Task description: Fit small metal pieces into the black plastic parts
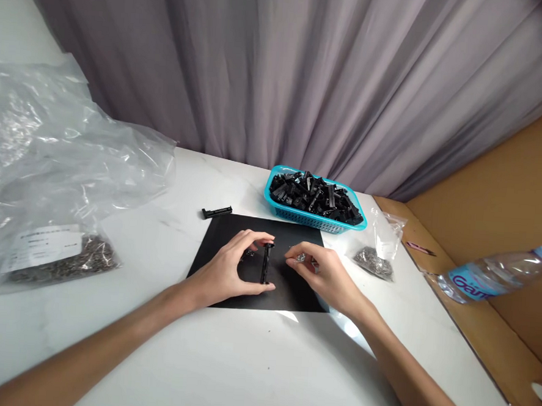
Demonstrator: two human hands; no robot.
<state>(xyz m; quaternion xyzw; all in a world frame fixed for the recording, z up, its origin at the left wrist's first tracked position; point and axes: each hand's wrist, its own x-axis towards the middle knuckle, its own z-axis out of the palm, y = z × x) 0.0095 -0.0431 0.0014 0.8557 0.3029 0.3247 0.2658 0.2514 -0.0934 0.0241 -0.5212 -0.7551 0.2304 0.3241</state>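
Between the thumb and fingers of my left hand [230, 265] a slim black plastic part [266, 264] is held upright by its two ends. It is over a black mat [288, 296] on the white table. To its right, my right hand [324, 273] is closed in a pinch over the mat. What its fingertips hold, if anything, is too small to make out. A small heap of shiny metal pieces [300, 258] shows beside those fingers. More small metal bits [248, 253] lie behind my left hand.
A blue basket [297, 217] full of black plastic parts stands behind the mat. One loose black part [217, 212] lies at the left. Clear bags of small metal pieces [96, 255] [374, 262] flank the mat. A water bottle [491, 276] lies at the right.
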